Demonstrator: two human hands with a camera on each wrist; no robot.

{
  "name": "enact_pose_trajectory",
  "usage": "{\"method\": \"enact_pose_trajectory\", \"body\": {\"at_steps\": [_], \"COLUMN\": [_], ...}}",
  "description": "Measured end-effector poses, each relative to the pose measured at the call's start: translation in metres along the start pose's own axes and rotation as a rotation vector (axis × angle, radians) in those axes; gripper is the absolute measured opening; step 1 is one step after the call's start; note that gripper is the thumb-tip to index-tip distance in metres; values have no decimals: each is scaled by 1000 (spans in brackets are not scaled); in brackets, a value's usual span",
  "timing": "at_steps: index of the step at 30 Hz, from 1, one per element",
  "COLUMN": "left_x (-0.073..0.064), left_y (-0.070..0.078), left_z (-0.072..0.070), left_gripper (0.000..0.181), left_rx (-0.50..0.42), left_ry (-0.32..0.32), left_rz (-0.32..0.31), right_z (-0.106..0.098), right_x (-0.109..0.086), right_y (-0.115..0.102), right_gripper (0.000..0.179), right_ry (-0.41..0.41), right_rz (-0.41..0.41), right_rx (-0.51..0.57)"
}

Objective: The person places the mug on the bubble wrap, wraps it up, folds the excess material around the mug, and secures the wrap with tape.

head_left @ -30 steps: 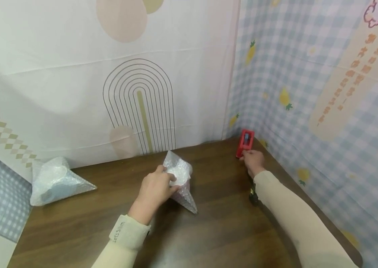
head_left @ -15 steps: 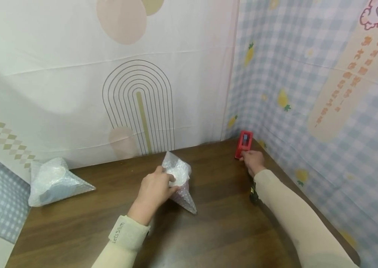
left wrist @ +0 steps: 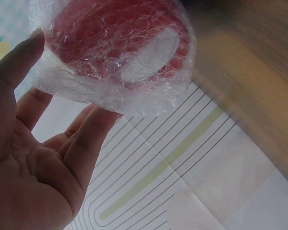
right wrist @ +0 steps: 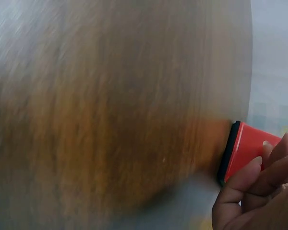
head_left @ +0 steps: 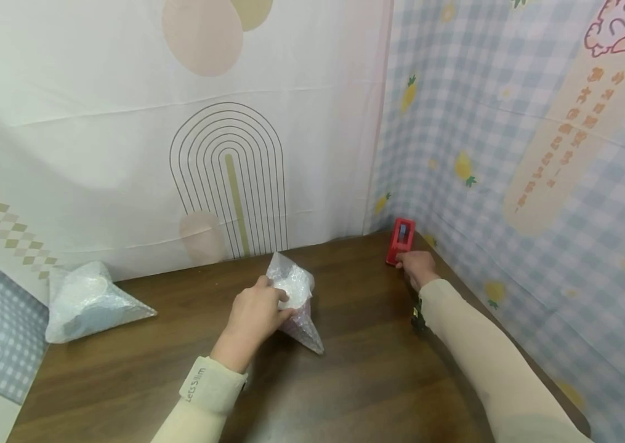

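Note:
A bubble-wrapped bundle [head_left: 297, 294] lies on the wooden table, with something reddish-pink showing through the wrap [left wrist: 120, 38] in the left wrist view. My left hand [head_left: 257, 314] holds it, thumb and fingers on its near left side. Over at the far right, my right hand [head_left: 419, 267] grips the near end of a red tape dispenser [head_left: 402, 237]. In the right wrist view the dispenser [right wrist: 247, 151] has a black base, and the curled fingers of the right hand [right wrist: 266, 191] lie against its red side.
A second bubble-wrapped bundle [head_left: 87, 301] with a pointed end sits at the table's left. White patterned cloth [head_left: 334, 154] hangs behind the table [head_left: 345, 394]. Checked cloth [head_left: 467, 227] rises close beside the right arm. A small black object [head_left: 417, 320] is by the right wrist.
The view has shifted slightly. Both hands keep their holds on the bubble-wrapped bundle and the tape dispenser, with hardly any visible movement.

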State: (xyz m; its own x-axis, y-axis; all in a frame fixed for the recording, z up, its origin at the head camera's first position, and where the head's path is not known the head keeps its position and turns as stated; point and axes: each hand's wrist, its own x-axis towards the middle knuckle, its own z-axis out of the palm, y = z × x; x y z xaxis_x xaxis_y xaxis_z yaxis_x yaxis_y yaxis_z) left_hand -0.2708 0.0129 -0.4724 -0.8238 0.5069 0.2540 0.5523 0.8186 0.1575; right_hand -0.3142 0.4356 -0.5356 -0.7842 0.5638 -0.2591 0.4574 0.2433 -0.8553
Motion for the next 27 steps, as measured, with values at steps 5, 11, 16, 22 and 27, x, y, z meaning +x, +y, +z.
{"method": "enact_pose_trajectory", "body": {"at_steps": [5, 11, 16, 22, 27], "left_x": [0, 0, -1, -2, -1], "left_y": [1, 2, 2, 2, 3], "left_z": [0, -1, -1, 0, 1], "left_gripper": [29, 29, 29, 28, 28], "left_rx": [4, 6, 5, 0, 2], "left_ry": [2, -8, -7, 11, 21], "left_rz": [2, 1, -2, -2, 5], "right_z": [0, -2, -2, -1, 0], "right_x": [1, 2, 1, 7, 11], "right_y": [0, 2, 1, 3, 6], "right_gripper": [36, 37, 33, 33, 37], "right_ry": [2, -18, -8, -9, -18], "right_rz": [-11, -33, -27, -12, -1], "right_rx": [1, -46, -59, -73, -34]}}
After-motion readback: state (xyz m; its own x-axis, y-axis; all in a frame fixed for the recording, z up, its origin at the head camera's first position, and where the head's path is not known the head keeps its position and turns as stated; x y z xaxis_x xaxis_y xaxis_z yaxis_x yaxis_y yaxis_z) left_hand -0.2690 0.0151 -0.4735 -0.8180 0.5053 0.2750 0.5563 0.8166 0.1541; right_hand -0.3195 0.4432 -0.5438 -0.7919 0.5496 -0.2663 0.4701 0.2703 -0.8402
